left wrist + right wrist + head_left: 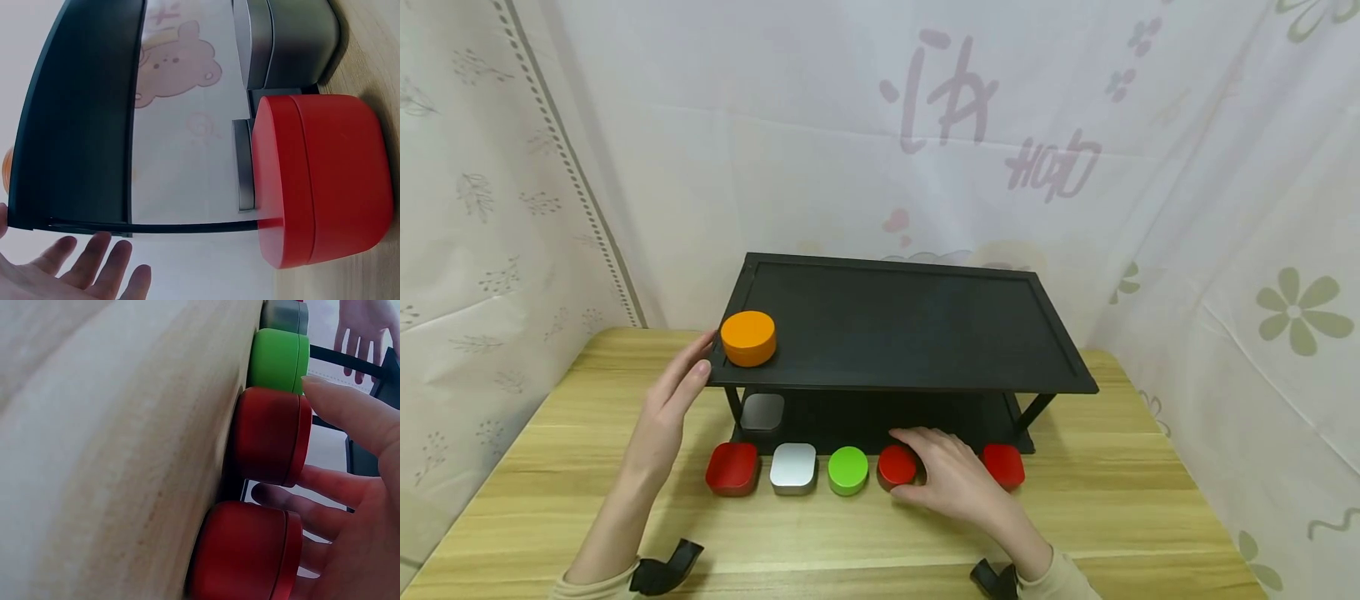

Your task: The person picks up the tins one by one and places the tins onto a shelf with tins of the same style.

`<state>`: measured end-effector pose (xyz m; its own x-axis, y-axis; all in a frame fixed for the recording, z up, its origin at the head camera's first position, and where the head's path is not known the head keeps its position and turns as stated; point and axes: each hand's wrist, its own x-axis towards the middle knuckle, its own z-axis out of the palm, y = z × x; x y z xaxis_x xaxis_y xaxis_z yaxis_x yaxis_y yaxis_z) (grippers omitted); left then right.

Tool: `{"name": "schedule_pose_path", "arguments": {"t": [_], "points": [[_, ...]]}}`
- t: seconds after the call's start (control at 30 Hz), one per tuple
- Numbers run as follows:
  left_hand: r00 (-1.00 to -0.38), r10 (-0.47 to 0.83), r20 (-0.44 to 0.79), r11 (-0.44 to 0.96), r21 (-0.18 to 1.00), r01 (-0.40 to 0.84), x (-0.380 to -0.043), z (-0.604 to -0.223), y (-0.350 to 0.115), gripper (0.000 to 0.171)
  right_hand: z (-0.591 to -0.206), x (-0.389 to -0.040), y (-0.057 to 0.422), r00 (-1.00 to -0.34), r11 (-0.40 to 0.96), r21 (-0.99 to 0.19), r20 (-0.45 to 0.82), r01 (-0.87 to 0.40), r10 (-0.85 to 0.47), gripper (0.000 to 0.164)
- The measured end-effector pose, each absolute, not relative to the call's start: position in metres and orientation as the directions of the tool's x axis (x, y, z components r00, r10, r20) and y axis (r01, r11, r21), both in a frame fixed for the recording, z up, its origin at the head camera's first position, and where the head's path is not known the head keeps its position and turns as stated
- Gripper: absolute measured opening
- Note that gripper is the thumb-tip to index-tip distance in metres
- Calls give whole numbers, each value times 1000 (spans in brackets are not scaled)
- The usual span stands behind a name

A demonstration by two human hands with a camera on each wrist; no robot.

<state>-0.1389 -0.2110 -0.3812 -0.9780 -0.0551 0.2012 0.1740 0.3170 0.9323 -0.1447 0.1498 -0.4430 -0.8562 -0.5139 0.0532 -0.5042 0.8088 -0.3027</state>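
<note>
Head: left hand [662,408] lower left, fingers extended at shelf [887,333] edge, grasping nothing. Right hand [951,475] lower centre, thumb and fingers either side of round red tin [897,467]; can't tell if gripped.
Left wrist: fingers spread, bottom left.
Right wrist: round red tin right of centre, green tin [275,361] above.
</note>
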Motion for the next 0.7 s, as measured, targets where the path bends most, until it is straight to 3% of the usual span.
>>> {"name": "schedule_pose_path", "arguments": {"t": [0.7], "points": [[-983, 13, 181, 166, 969, 180, -132, -381, -212, 44, -444, -146, 150, -850, 802, -309, 44, -511, -524, 68]]}}
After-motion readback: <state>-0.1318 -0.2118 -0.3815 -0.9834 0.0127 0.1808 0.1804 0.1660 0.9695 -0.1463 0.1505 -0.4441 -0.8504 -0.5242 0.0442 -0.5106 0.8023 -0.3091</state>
